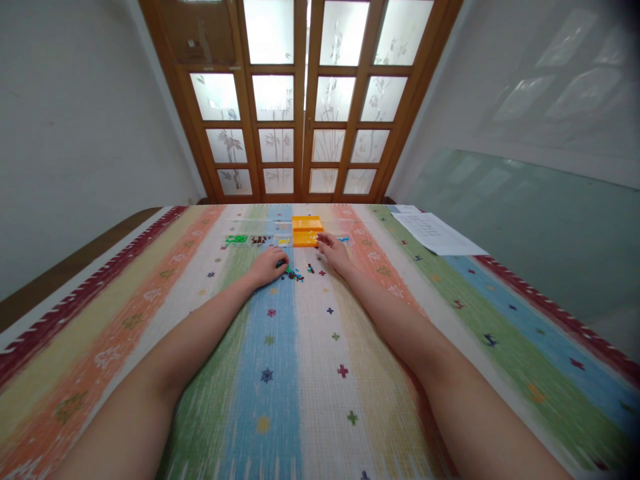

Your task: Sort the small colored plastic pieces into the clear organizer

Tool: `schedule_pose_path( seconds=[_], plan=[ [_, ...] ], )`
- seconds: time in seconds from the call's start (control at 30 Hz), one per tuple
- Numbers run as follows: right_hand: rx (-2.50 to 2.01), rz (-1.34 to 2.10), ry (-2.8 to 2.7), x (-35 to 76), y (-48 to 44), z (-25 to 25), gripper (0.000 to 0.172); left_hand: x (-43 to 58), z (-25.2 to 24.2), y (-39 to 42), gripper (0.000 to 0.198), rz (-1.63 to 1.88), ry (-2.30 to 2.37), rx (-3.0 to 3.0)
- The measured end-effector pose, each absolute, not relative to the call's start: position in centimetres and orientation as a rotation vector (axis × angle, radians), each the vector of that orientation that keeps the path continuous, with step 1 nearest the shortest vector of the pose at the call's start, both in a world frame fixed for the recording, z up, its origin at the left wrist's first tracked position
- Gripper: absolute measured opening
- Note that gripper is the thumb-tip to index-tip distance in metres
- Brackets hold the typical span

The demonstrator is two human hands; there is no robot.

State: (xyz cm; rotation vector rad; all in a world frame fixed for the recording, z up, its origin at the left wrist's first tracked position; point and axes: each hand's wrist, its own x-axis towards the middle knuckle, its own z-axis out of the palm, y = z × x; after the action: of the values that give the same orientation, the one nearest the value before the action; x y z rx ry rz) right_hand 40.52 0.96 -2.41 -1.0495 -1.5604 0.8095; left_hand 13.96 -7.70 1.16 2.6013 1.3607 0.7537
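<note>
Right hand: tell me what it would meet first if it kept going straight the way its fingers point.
Most likely the orange box: the fingertips of the right hand point toward it and appear at its right edge, though depth leaves unclear whether they already touch.

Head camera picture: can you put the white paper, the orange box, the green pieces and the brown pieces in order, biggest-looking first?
1. White paper
2. Orange box
3. Green pieces and brown pieces: these two groups look too alike in size to rank surely.
</note>
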Motion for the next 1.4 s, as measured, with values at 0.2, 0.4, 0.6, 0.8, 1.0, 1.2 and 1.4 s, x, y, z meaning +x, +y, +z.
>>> schedule_pose_path(
  seconds=[0.2,0.4,0.6,0.8,1.0,1.2,1.4],
  plan=[
    [-1.079,0.774,-1.596,40.5,1.2,-2.9,0.035,14.0,1.0,-7.6,0.012,0.807,1.387,2.534],
    [-1.075,0.754,-1.640,40.8,0.9,-2.9,0.035,13.2,1.0,-6.8,0.012,0.957,1.531,2.316],
    [-1.079,0.763,-1.676,40.9,0.3,-2.6,0.034,9.8,0.2,-4.7,0.013,1.197,1.669,2.025],
    [-1.065,0.729,-1.699,40.8,-0.2,-2.3,0.033,5.2,-0.9,-2.4,0.019,1.506,1.748,1.632],
    [-1.068,0.734,-1.721,40.7,-0.5,-1.8,0.033,2.6,-1.4,-1.5,0.025,1.721,1.727,1.248],
    [-1.076,0.713,-1.749,40.6,-0.8,-1.4,0.031,2.4,-0.9,-1.7,0.027,1.773,1.686,1.164],
    [-0.988,0.466,-2.094,39.9,-3.0,-0.2,0.026,2.6,-0.2,-2.2,0.042,1.691,1.741,1.127]
  ],
)
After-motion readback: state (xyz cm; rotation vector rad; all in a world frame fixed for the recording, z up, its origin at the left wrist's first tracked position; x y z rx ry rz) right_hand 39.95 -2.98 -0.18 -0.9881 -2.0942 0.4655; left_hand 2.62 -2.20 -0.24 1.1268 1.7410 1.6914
